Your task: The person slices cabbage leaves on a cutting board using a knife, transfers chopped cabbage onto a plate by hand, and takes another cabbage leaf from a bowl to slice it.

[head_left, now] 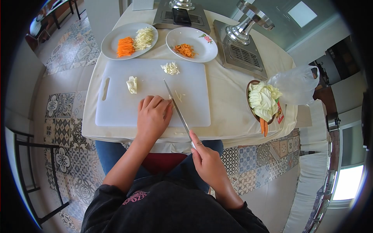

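A white cutting board lies in front of me. My left hand rests on it with fingers curled together; whatever is under the fingertips is too small to make out. My right hand grips the handle of a knife, whose blade slants up and left over the board, close beside my left fingertips. A piece of pale cabbage sits at the board's left, and a small pile of chopped cabbage near its far edge. Thin pale shreds lie right of the blade.
Beyond the board are a plate of carrot and pale strips and a plate with orange shreds. Metal stands and a phone are behind. At right are a bowl of cabbage, carrots and a plastic bag.
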Motion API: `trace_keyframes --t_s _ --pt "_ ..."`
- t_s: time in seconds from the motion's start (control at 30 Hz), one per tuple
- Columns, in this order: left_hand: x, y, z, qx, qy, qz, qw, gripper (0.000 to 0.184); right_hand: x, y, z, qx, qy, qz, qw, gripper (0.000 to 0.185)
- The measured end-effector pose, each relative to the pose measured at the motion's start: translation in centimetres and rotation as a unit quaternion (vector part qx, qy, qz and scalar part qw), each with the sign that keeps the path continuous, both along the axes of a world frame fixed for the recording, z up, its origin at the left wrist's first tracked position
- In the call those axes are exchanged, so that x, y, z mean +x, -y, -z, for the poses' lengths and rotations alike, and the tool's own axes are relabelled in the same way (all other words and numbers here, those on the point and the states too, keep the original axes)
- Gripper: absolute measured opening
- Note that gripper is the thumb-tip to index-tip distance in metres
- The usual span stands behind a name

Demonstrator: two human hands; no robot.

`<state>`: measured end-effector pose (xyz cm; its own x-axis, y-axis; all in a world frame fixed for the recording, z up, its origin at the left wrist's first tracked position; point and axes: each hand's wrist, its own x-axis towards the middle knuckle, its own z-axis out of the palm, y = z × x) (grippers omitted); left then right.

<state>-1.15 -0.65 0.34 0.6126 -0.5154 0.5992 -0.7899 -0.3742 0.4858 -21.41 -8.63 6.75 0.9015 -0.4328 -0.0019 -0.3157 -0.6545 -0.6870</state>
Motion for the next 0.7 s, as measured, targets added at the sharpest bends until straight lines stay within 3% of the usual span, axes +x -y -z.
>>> trace_keyframes --t_s 0.4,0.7 --pt "0.0 0.2 0.0 0.010 -0.005 -0.013 1.000 0.012 -2.0 -0.5 -1.8 -0.066 -0.083 -0.026 0.994 0.062" --pt "-0.1 0.0 -0.3 0.011 -0.020 -0.016 1.000 0.011 1.7 1.2 0.0 -0.092 -0.048 -0.038 0.994 0.060"
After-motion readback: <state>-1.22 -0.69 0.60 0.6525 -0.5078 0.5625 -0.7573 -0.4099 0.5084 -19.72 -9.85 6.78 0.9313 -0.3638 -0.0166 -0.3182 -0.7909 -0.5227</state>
